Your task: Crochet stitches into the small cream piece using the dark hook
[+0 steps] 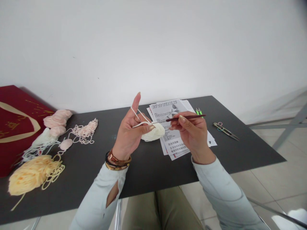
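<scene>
My left hand [134,131] pinches white yarn [141,123] between thumb and fingers. The strand loops over its raised index finger. In my right hand [190,131] is a crochet hook [192,117] with a dark reddish handle, held like a pencil. Its thin metal tip points left and meets the yarn at my left fingertips; whether it sits inside a loop I cannot tell. Behind the fingers, a cream-white yarn ball [153,133] rests on the black table [148,172], partly hidden by my left hand.
Printed sheets [174,142] lie beneath my right hand. Green thread snips [198,111] and metal scissors [225,131] lie to the right. At left are yellow yarn [33,175], pink yarn [59,119], a tangled pink strand [85,131] and a red bag [14,111]. A white wall [153,48] stands behind.
</scene>
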Tool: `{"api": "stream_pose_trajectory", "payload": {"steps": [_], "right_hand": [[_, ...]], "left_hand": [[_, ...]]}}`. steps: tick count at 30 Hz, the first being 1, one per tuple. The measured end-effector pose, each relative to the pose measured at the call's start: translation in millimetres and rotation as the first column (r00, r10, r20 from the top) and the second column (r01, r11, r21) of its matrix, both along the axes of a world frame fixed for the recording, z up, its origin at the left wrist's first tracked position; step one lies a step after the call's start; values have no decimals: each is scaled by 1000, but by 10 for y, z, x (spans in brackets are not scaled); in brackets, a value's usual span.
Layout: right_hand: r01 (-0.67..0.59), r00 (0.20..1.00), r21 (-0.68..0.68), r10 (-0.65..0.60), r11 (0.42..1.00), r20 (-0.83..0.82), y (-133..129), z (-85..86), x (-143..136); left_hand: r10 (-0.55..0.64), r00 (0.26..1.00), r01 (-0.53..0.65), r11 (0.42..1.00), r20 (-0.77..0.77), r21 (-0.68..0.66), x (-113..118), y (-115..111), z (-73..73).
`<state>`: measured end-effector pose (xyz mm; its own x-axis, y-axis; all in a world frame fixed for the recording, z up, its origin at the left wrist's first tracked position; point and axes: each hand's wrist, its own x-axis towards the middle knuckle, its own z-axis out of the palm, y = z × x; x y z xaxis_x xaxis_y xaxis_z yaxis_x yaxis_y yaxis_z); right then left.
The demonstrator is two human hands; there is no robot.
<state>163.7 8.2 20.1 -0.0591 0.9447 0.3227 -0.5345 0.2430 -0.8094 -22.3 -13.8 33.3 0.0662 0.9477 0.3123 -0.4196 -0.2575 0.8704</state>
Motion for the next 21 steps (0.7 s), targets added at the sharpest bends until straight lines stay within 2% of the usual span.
{"api": "stream_pose_trajectory", "payload": {"steps": [5, 15, 21], "right_hand": [[-25, 1000, -78, 25, 997, -6, 14, -4, -20], [-25, 999, -31, 24, 999, -41, 15, -25, -51], [-64, 997, -65, 62, 996, -34, 15, -13, -58]], "left_hand": [[-6, 999, 7, 1000, -37, 3, 4, -1, -13], [-41, 998, 42, 999, -45, 16, -2, 8, -25], [-38, 999, 38, 999, -21, -15, 10, -5, -9]]}}
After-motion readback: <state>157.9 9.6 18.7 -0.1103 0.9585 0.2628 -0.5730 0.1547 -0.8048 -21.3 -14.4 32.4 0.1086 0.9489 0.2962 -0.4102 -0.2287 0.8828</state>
